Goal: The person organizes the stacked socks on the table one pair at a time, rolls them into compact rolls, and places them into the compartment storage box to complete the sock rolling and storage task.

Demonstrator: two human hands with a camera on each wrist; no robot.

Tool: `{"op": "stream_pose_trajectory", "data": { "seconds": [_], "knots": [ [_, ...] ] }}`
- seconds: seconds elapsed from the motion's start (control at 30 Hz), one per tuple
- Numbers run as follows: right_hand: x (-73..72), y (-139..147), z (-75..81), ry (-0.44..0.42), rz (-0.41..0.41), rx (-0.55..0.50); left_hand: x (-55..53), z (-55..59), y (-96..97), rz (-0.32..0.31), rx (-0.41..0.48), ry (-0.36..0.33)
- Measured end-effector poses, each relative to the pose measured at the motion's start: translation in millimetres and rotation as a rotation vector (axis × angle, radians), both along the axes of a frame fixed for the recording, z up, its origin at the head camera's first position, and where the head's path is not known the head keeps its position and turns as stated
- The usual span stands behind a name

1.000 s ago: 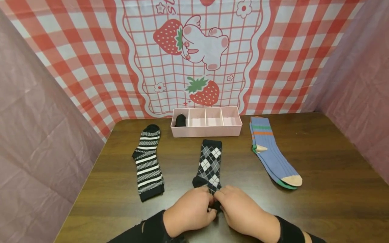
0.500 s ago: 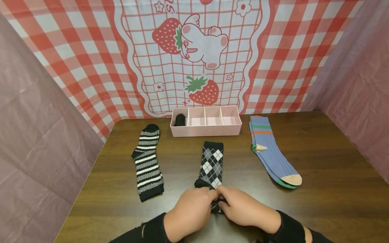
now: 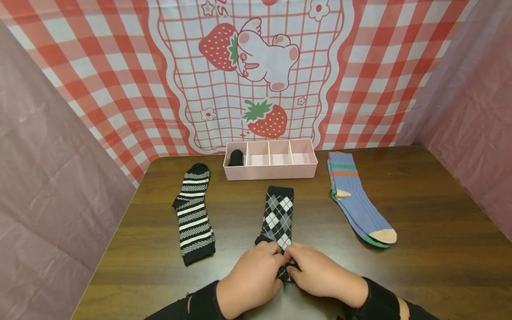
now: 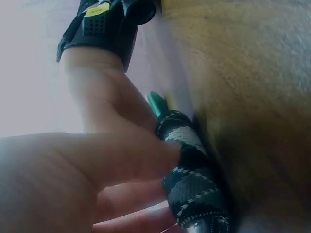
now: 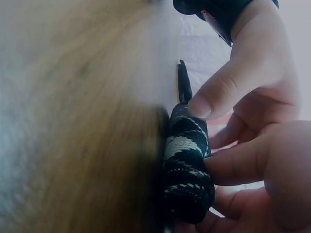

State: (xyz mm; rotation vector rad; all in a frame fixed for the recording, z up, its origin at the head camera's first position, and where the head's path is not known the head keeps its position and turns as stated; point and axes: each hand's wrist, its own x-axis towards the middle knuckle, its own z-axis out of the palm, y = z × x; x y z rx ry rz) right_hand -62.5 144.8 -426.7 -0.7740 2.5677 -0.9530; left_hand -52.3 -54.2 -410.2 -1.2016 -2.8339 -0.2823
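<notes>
A black, grey and white argyle sock (image 3: 278, 215) lies at the table's middle, its cuff toward the back and its near end rolled into a thick bundle. My left hand (image 3: 254, 273) holds the roll's left side, and my right hand (image 3: 322, 271) holds its right side, the fingertips of both meeting over it. In the left wrist view the rolled sock (image 4: 194, 187) lies close along the wooden surface, with a thumb against it. The right wrist view shows thumb and fingers around the same rolled sock (image 5: 187, 162). Hands partly hide the roll in the head view.
A pink box (image 3: 270, 172) with several compartments stands at the back, a black rolled bundle (image 3: 237, 158) in its leftmost one. Striped black-and-white socks (image 3: 196, 218) lie left, blue socks (image 3: 358, 200) right. A checked cloth (image 3: 372, 89) hangs behind the table (image 3: 132, 249).
The argyle sock has shifted slightly right and its rolled end shows more between the hands. Both hands have shifted their fingers on the roll. The other socks and box stay put.
</notes>
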Motion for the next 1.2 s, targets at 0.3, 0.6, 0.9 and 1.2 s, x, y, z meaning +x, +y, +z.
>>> {"op": "stream_pose_trajectory", "data": {
  "seconds": [0.3, 0.6, 0.9, 1.2],
  "knots": [
    [-1.6, -0.9, -1.7, -0.071, -0.082, 0.023, -3.7, -3.0, -0.1, -0.163, -0.081, 0.068],
    [0.5, -1.8, 1.0, 0.017, -0.073, 0.067, -9.0, -9.2, 1.1, -0.17, -0.067, 0.128],
    [8.0, -3.0, 12.7, 0.179, -0.066, 0.149, -10.7, -10.1, 2.9, -0.117, -0.009, 0.043],
    [8.3, -4.4, 13.2, 0.234, -0.053, 0.216, -13.6, -13.2, 3.4, 0.046, 0.115, -0.124]
  ]
}}
